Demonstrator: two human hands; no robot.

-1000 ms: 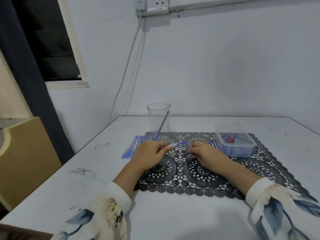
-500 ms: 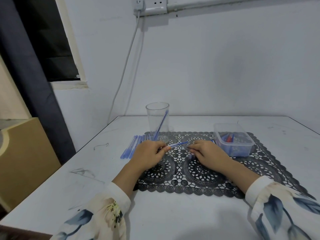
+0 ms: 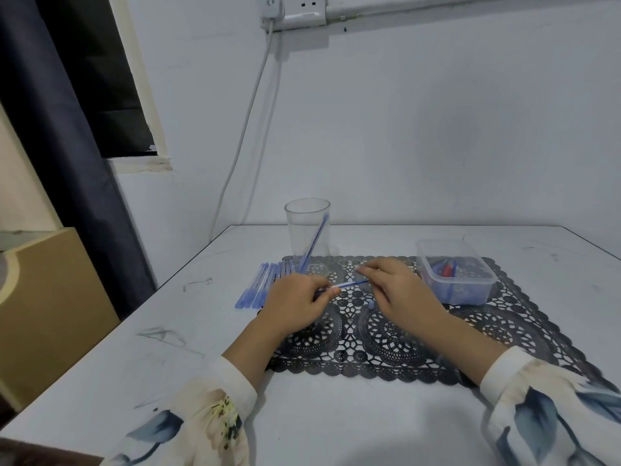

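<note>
**Q:** Nearest first. What lay on the near side of the hands?
**A:** Two floral sleeves [image 3: 215,412] sat at the near edge of a white table [image 3: 319,428]. The forearms ran out from them over a black lace mat [image 3: 386,351].

**Q:** State of the hands?
**A:** The left hand [image 3: 295,302] rested on the mat, with thumb and forefinger pinched on one end of a blue pen [image 3: 349,284]. The right hand [image 3: 403,294] sat just to its right, fingers curled over the pen's other end. The exact grip there was hidden under the hand. Neither hand was spread wide.

**Q:** Pen position?
**A:** It bridged the gap between the two hands, close to level, low over the mat. I could not tell whether it touched the mat. A small blue piece [image 3: 371,303] lay on the mat by the right thumb, too small to identify.

**Q:** To the sides?
**A:** A row of pens [image 3: 260,287] lay side by side just left of the left hand, at the mat's edge. A clear box [image 3: 463,294] stood on the mat just right of the right hand. Its contents were red and blue, but blurred.

**Q:** Beyond the hands?
**A:** A clear cup [image 3: 299,230] stood upright past the left hand, with one leaning pen [image 3: 316,240] inside. Farthest off, a socket [image 3: 292,11] sat high on the wall, and a cable [image 3: 245,129] hung down from it.
</note>
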